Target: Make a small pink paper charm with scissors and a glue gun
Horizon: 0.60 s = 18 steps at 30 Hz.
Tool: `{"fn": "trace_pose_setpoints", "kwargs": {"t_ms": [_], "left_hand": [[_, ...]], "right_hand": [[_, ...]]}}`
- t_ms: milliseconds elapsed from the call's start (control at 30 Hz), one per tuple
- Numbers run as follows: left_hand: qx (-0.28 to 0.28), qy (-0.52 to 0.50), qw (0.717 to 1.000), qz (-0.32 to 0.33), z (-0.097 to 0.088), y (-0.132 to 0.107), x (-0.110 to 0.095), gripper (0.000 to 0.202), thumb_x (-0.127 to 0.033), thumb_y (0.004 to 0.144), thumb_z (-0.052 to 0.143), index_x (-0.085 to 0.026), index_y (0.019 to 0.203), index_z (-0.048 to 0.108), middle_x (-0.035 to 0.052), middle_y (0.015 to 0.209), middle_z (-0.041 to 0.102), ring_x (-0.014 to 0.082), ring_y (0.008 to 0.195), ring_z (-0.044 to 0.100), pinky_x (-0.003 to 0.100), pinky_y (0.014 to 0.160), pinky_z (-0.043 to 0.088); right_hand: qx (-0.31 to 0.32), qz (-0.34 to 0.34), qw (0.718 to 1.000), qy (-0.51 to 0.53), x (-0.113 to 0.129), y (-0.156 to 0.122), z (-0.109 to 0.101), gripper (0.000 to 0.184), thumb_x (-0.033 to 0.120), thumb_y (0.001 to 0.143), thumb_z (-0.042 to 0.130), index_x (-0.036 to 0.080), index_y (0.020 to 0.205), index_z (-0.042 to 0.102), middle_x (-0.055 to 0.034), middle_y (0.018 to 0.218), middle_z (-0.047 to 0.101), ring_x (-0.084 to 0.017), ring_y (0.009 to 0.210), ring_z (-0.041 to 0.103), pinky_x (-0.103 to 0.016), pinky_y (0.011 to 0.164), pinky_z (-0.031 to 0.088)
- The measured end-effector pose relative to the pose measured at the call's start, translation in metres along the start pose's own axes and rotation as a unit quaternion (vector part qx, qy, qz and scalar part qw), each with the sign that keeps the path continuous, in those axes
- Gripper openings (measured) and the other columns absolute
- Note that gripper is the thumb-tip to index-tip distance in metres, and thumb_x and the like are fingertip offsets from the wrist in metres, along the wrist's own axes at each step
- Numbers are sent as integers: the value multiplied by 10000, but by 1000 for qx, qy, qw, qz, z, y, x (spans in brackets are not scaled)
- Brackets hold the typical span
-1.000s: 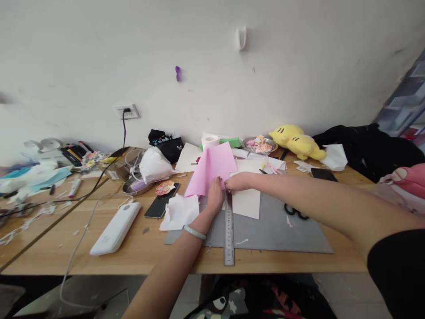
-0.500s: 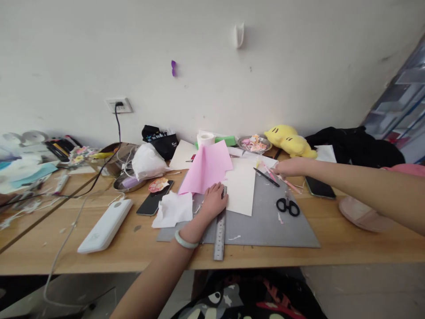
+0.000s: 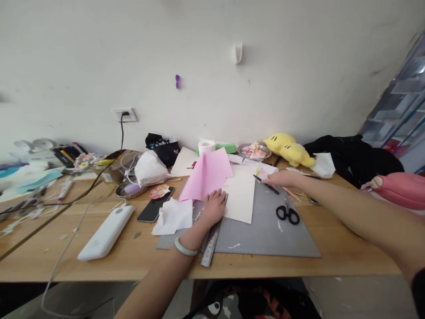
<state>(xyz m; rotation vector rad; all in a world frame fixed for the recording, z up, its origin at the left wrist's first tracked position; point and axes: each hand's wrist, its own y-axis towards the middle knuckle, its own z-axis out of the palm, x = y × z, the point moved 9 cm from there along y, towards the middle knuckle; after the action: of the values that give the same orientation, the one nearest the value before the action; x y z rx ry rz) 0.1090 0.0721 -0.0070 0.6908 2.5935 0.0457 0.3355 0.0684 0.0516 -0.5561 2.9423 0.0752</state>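
My left hand (image 3: 214, 205) lies on the grey cutting mat (image 3: 265, 230), fingers curled over the top end of a steel ruler (image 3: 209, 248) and the lower edge of a pink sheet of paper (image 3: 207, 173). A white sheet (image 3: 241, 193) lies just right of that hand. My right hand (image 3: 282, 178) reaches to the far edge of the mat, its fingers closed around a black pen (image 3: 266, 184). Black scissors (image 3: 288, 214) rest on the mat nearer to me, below the right hand.
A white power bank (image 3: 105, 232), a phone (image 3: 155, 204), crumpled white paper (image 3: 172, 215) and a metal bowl (image 3: 131, 189) lie left of the mat. At the back stand a tape roll (image 3: 206, 145), a dish of stickers (image 3: 254, 151) and a yellow plush (image 3: 292, 149).
My right hand left the ruler, swung out to the right, then came back onto the black pen. The ruler under my left hand has tilted, its near end swinging left.
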Motion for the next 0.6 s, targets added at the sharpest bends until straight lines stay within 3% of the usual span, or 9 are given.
{"fn": "trace_pose_setpoints", "kwargs": {"t_ms": [300, 467, 600], "left_hand": [[-7, -24, 1000, -14, -5, 2, 3, 285, -291, 904, 528, -186, 1169, 536, 93, 1245, 520, 231, 1064, 547, 452, 895, 463], [-30, -47, 998, -17, -10, 6, 6, 297, -293, 898, 539, -167, 1167, 532, 92, 1212, 539, 230, 1036, 563, 445, 866, 481], [-50, -54, 997, -17, -10, 10, 10, 286, -293, 899, 538, -166, 1154, 539, 90, 1192, 550, 224, 1021, 570, 438, 858, 486]], "right_hand": [[99, -85, 991, -36, 21, 15, 22, 266, 303, 896, 533, 168, 1123, 558, -70, 1112, 591, -178, 902, 606, -375, 757, 521], [56, -126, 989, -57, 33, 21, 11, 284, 301, 892, 541, 156, 1136, 549, -70, 1106, 592, -187, 911, 606, -388, 763, 519], [4, -171, 984, -50, 62, 31, 14, 283, 297, 893, 540, 157, 1139, 548, -70, 1106, 593, -188, 915, 607, -393, 772, 517]]}}
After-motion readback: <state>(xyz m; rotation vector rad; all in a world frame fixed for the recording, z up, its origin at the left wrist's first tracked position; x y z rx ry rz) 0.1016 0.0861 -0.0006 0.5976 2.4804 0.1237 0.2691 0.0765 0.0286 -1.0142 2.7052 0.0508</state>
